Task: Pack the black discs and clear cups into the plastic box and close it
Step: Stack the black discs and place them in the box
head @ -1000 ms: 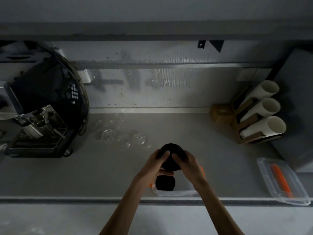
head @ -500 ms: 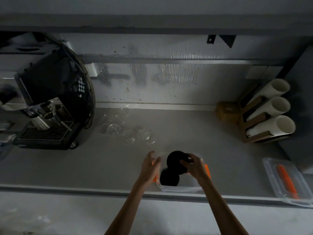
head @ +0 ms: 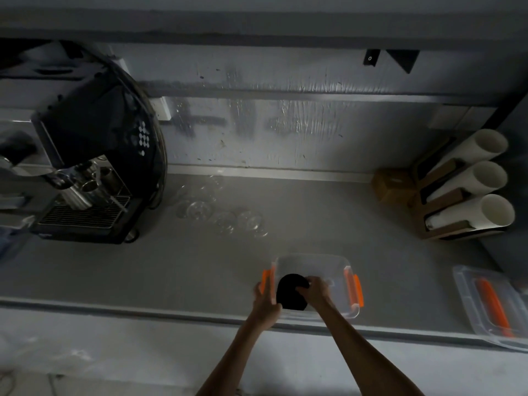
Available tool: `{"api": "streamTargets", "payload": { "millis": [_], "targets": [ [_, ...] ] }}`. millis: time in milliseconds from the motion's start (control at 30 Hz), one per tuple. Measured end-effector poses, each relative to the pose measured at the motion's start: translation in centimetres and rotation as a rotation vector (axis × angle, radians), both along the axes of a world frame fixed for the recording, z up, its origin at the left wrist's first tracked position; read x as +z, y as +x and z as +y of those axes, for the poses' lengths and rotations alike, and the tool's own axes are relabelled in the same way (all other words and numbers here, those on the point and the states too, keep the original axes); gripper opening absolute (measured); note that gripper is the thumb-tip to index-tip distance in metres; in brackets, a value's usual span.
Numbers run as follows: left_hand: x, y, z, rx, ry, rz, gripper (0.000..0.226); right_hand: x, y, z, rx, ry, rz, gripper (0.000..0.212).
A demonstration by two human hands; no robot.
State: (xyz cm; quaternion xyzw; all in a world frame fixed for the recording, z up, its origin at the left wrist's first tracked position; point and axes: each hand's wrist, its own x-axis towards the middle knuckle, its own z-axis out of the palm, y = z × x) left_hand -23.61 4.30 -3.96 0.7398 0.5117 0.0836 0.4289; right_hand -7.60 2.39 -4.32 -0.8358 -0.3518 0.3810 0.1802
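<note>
Plastic box (head: 337, 265) sits at the counter's (head: 171, 267) front edge, right of centre. Black discs (head: 288, 294) are inside, at its left end. Right hand (head: 314, 290) reaches in, fingers curled over the discs. Left hand (head: 267, 300) grips the box's left wall by the orange latch. Clear cups (head: 223, 217) are mid-counter, beside the coffee machine (head: 94, 155). Lid (head: 491, 304) lies near the front right corner.
</note>
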Motion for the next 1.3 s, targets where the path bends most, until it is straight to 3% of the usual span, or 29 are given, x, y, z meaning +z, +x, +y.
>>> {"api": "streamTargets", "payload": {
  "millis": [133,433,600,667,800,967,1067,1200,1300],
  "targets": [
    [-1.2,-0.2,0.3,0.006,0.016,-0.018,0.088,-1.0,0.1,0.7,-0.032,-0.069,0.005,0.037],
    [-0.4,0.1,-0.1,0.079,-0.029,-0.107,0.099,-0.6,1.9,1.5,-0.112,-0.309,0.351,0.052],
    [-0.3,0.4,-0.3,0.065,0.045,-0.09,0.095,-3.3,2.3,1.8,-0.152,-0.283,0.517,0.067],
    [-0.2,0.7,-0.3,0.103,0.049,-0.09,0.089,-4.9,2.6,1.8,-0.173,-0.239,0.538,0.07],
    [-1.2,1.1,-0.4,0.185,0.023,-0.152,0.079,-0.3,1.1,1.0,-0.191,-0.188,0.567,0.054],
    [-4.5,0.8,0.2,0.261,-0.005,-0.191,0.078,1.2,0.8,1.0,-0.176,-0.2,0.584,0.077],
    [-8.2,0.2,0.7,0.266,0.002,-0.201,0.075,0.9,0.9,0.7,-0.105,-0.17,0.484,0.086],
    [-4.8,-0.2,0.5,0.281,0.009,-0.225,0.067,0.7,0.8,0.7,-0.091,-0.172,0.459,0.076],
    [1.6,0.1,0.1,0.209,0.008,-0.274,0.058,1.1,0.6,0.9,-0.108,-0.189,0.438,0.067]
  ]
}}
